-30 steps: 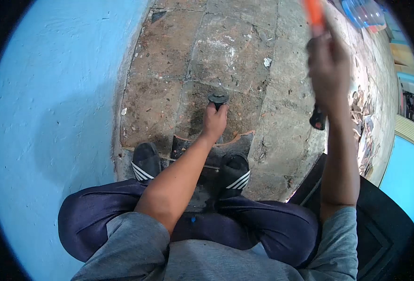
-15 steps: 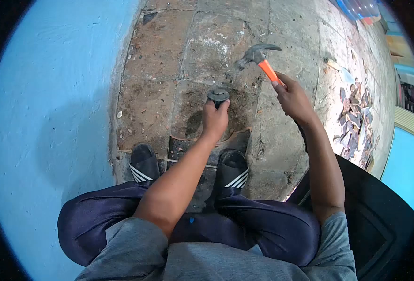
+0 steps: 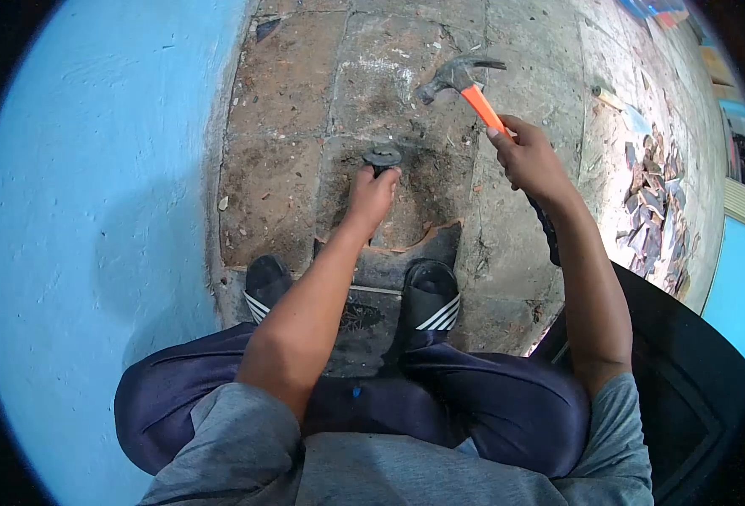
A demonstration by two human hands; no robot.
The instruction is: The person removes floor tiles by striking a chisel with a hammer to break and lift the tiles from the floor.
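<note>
My left hand [image 3: 371,201] is closed round a chisel with a wide black round guard [image 3: 382,158] on top. Its lower end is hidden behind my hand and forearm. My right hand [image 3: 531,158] grips a claw hammer [image 3: 476,99] by its orange and black handle. The hammer's dark metal head is raised up and to the right of the chisel, apart from it. Between my feet lies a dark floor tile [image 3: 406,257] with a jagged broken edge, just short of the bare, gritty patch under my left hand.
A blue wall [image 3: 94,126] rises on the left. At right lie a heap of broken tile pieces [image 3: 655,198] and a tool with a pale handle [image 3: 609,99]. My sandals [image 3: 431,299] stand on either side of the broken tile. A black panel [image 3: 668,363] is by my right elbow.
My left hand and the chisel have shifted a little left and up in view. The hammer head has dipped slightly to the left. The view itself has moved slightly.
</note>
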